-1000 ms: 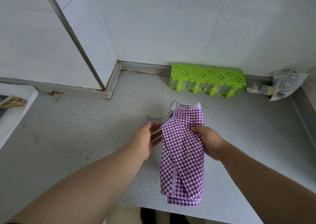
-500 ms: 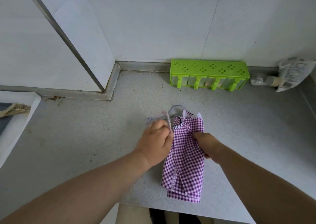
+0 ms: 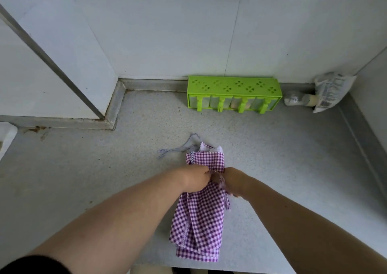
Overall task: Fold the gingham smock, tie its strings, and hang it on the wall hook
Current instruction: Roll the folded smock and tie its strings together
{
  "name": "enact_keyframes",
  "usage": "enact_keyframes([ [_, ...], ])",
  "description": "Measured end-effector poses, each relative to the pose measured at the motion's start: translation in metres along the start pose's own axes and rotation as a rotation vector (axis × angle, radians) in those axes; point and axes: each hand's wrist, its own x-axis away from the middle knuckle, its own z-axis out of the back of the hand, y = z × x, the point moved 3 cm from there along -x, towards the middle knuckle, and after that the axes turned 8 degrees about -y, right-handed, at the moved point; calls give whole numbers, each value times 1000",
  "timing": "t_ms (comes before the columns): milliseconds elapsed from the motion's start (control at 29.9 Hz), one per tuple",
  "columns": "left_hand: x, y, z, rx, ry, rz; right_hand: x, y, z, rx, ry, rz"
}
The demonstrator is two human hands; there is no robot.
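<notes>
The purple-and-white gingham smock (image 3: 199, 221) lies folded into a long narrow bundle on the grey counter (image 3: 83, 169), its lower end near the front edge. My left hand (image 3: 193, 178) and my right hand (image 3: 233, 179) meet across its upper part, fingers curled, each pinching a string or fabric at the bundle's middle. A thin pale string (image 3: 178, 149) trails left from the top of the smock. No wall hook is in view.
A bright green seasoning box (image 3: 232, 85) stands against the back wall. To its right lie a small bottle (image 3: 297, 100) and a plastic packet (image 3: 328, 91) in the corner. A white pillar (image 3: 62, 64) juts out at the left. A white object (image 3: 6, 135) sits at the left edge.
My left hand moved right from the string end to meet my right hand over the smock. The smock's waist is now cinched between both hands, and the view tilted up slightly.
</notes>
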Motion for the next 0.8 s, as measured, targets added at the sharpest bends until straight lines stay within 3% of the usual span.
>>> enact_keyframes([
  [134, -15, 14, -6, -167, -12, 55, 0, 18, 13, 39, -39, -20],
  [368, -23, 18, -20, -319, 43, 137, -7, 40, 14, 482, 119, 115],
  [803, -35, 26, -22, -313, 73, 192, 11, 71, -4, 419, 265, 136],
])
